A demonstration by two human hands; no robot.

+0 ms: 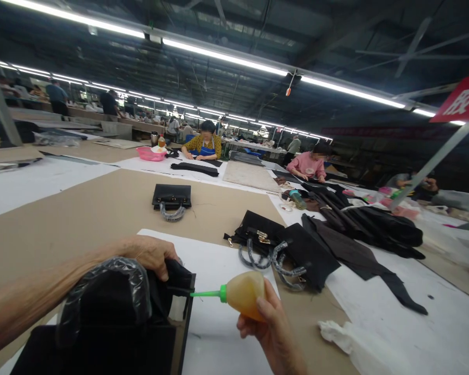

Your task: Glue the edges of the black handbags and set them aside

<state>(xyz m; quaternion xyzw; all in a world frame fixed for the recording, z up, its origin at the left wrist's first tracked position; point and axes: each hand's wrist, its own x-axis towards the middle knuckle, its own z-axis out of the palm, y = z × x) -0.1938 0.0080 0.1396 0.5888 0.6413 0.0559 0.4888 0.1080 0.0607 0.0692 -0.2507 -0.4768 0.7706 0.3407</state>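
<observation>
My right hand (pixel 271 323) is closed around a squeeze bottle (pixel 244 294) of amber liquid, probably glue, with a long green nozzle. The nozzle points left, and its tip is at the edge of a black handbag (pixel 101 344) lying in front of me. A plastic-wrapped handle (pixel 136 286) arches over the bag at the left. My left hand (pixel 152 258) reaches across behind that handle, its fingers bent over a black flap (pixel 177 276) at the bag's far corner. Part of the left fingers is hidden by the bag material.
Another black handbag (pixel 172 196) lies on brown board ahead. More black bags (pixel 261 229) with wrapped handles lie to the right, beside dark fabric pieces (pixel 359 255). A crumpled white cloth (pixel 347 338) is at lower right. Across the table sit co-workers (pixel 203 143), near a pink basket (pixel 150 153).
</observation>
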